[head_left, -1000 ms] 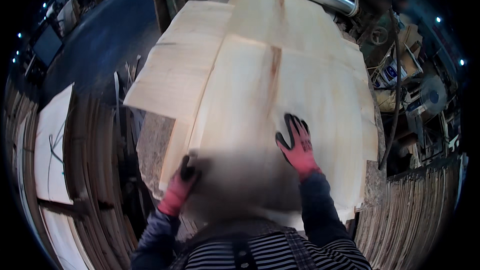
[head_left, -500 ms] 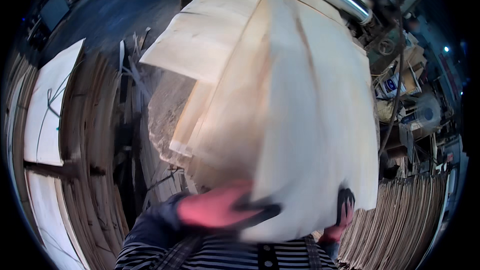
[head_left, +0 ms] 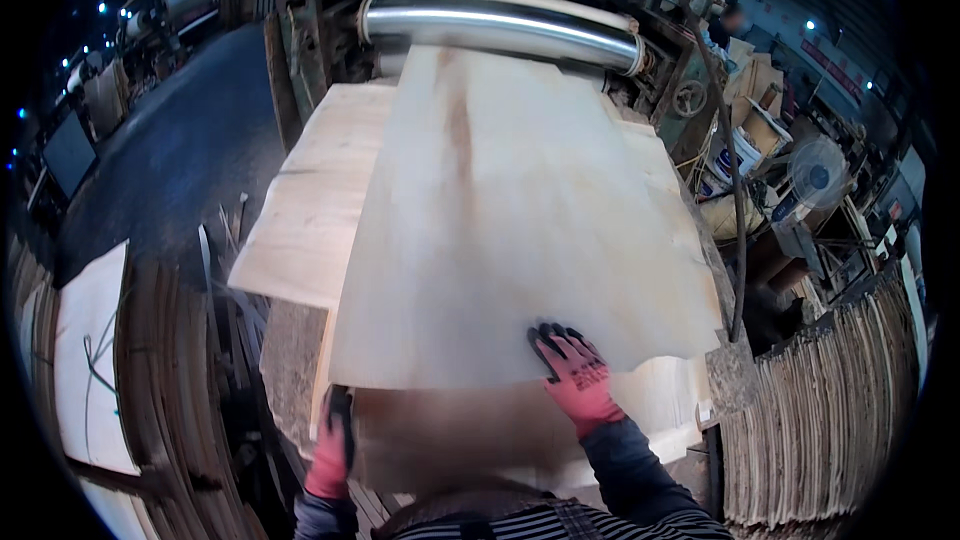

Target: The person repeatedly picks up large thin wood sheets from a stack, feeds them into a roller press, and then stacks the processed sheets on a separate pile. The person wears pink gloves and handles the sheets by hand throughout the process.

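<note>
A large pale wood veneer sheet (head_left: 500, 230) with a brown streak lies over other veneer on the bench, its far end at a shiny metal roller (head_left: 500, 30). My right hand (head_left: 575, 380), in a pink glove with black fingertips, rests flat on the sheet near its near edge, fingers a little apart. My left hand (head_left: 333, 445), gloved alike, is edge-on at the sheet's near left corner. Its fingers are stretched forward beside the pile and hold nothing that I can see. A second veneer piece (head_left: 310, 190) sticks out on the left. Browner veneer (head_left: 450, 430) shows blurred below the near edge.
Upright stacks of veneer stand at left (head_left: 165, 370) and right (head_left: 820, 430). A pale bundle tied with string (head_left: 92, 360) leans far left. On the right are a fan (head_left: 818, 175), buckets (head_left: 735, 155) and a handwheel (head_left: 690, 97). A person (head_left: 725, 28) is at the back right.
The streaked sheet, lifted and tilted toward me before, now lies flat, reaching the roller. My right hand has moved onto its top; my left has come back to its near left corner. My view has risen.
</note>
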Available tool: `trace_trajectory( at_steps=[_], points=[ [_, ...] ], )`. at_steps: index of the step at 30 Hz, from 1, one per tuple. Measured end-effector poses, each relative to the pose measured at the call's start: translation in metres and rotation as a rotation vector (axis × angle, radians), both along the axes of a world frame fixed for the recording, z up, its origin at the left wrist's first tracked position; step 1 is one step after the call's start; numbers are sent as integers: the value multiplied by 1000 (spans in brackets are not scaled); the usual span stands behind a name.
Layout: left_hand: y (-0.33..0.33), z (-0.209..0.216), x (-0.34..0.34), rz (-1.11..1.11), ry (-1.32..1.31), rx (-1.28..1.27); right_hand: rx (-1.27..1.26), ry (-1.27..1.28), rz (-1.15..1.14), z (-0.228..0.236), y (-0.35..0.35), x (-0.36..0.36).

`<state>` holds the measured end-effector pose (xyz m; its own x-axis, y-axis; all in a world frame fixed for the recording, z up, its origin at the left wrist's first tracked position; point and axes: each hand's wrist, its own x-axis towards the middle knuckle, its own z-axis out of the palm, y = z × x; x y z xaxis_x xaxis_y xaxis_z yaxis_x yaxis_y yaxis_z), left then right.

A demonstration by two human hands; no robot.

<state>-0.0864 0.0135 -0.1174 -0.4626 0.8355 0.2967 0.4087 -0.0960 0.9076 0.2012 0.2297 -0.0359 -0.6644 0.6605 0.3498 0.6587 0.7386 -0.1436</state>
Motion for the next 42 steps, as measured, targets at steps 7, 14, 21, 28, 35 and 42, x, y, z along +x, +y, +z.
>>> trace_trajectory(
  at_steps=[7,14,21,28,35,42],
  points=[
    [-2,-34,2,225,367,-479,-47,109,-36,-44,151,-76],
    [5,21,10,156,429,-332,106,124,-41,-32,154,-103],
    [33,106,1,-99,-634,-546,-252,-108,187,-40,-37,16],
    [34,140,68,-388,-578,-717,-281,-40,-190,-59,-126,101],
    [-58,164,69,-741,-207,-254,293,142,-43,-15,-160,167],
    [-91,17,2,-183,-197,-251,-119,20,29,40,-153,64]
  ],
)
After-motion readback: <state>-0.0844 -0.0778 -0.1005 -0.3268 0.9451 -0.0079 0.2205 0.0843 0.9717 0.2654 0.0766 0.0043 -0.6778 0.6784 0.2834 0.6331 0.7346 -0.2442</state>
